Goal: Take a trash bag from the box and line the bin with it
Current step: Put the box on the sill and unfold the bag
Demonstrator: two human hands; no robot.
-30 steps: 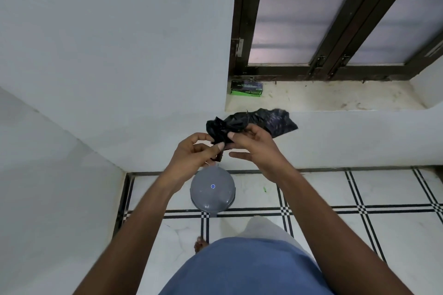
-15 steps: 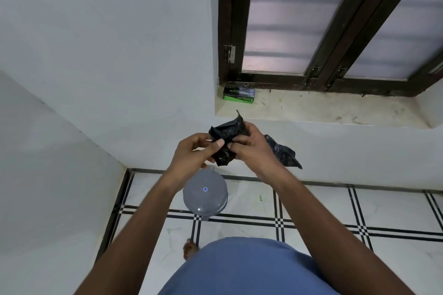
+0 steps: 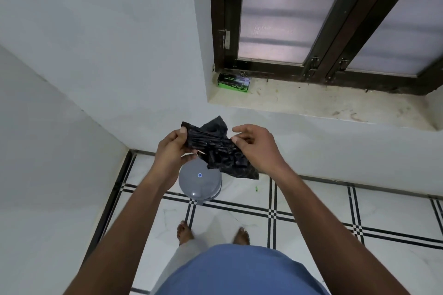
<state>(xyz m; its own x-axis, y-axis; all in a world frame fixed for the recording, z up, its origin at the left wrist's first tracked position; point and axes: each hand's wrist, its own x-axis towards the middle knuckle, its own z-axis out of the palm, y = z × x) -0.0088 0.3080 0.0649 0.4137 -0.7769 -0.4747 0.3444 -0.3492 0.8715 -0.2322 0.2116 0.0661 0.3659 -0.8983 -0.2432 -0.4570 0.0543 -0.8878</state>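
Observation:
A crumpled black trash bag (image 3: 220, 151) hangs between both hands at chest height. My left hand (image 3: 171, 148) pinches its left edge. My right hand (image 3: 255, 145) grips its right edge with thumb and fingers, the index finger raised. Directly below them on the floor stands the grey round bin (image 3: 200, 182) with its lid closed and a small blue light on top. The green and black trash bag box (image 3: 233, 83) lies on the window sill (image 3: 311, 103), at its left end, well above the hands.
White walls meet in a corner to the left of the bin. A dark-framed window (image 3: 323, 31) stands above the sill. The floor (image 3: 335, 211) is white tile with black lines. My bare feet (image 3: 211, 235) stand just behind the bin.
The hands have moved apart, stretching the bunched bag out sideways between them. The view has tilted down, showing my feet.

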